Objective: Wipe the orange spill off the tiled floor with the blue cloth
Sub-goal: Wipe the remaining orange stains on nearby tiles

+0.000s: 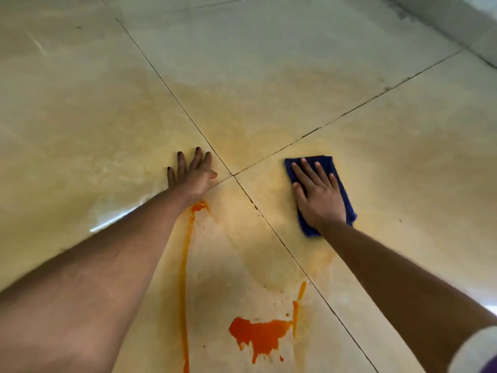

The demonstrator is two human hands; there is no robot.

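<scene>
Left hand [191,172] lies flat on the floor [80,103], fingers spread, holding nothing; we judge it a brace for the lean forward. Just behind its wrist an orange streak [185,265] runs back toward us. The thick orange puddle [259,336] sits near the bottom edge, between our arms, unwiped. Right hand [317,195] presses the folded blue cloth [349,208] flat, fingers straight, well apart from the puddle. Bare tile lies open ahead and right; a wall [457,20] closes the far right corner.
</scene>
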